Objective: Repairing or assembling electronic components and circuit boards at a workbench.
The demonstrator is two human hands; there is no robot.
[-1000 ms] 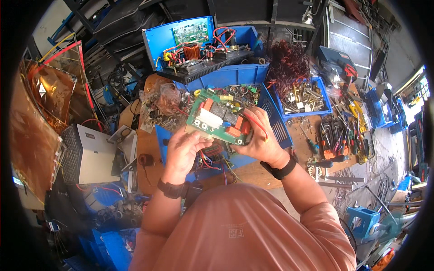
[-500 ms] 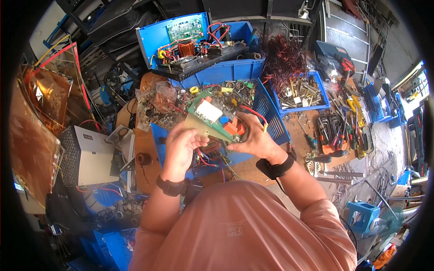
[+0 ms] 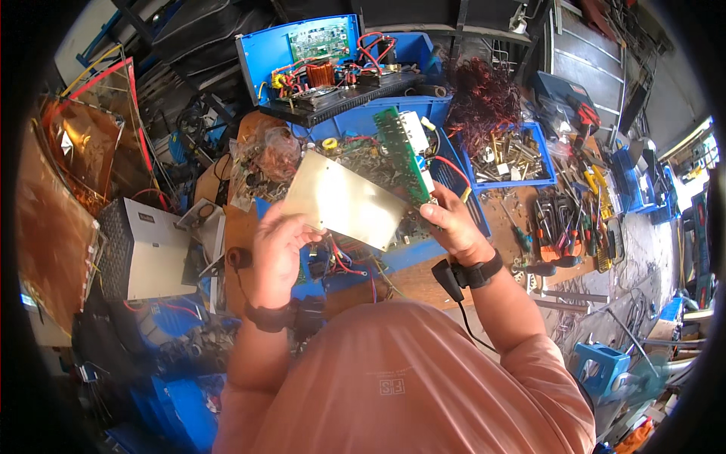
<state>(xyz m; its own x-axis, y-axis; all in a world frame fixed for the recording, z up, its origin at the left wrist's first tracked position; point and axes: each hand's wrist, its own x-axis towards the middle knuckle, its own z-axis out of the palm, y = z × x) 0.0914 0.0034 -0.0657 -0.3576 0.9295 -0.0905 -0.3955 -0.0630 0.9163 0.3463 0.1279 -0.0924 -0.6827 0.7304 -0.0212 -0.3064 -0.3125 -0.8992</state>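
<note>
Head view: workbench (image 3: 423, 280) crowded with blue bins, opened blue inverter case (image 3: 333, 60) at back, grey metal box (image 3: 147, 253) at left, hand tools at right. Green circuit board (image 3: 404, 155), a second ago held flat with components up, now tipped on edge above parts bin (image 3: 454, 181), separated from pale insulating sheet (image 3: 344, 200). Left hand (image 3: 276, 253) pinches sheet's lower corner; right hand (image 3: 450, 223) grips board's lower edge. Red wire (image 3: 450, 165) trails off board. Judgement: board's underside now exposed for inspection.
</note>
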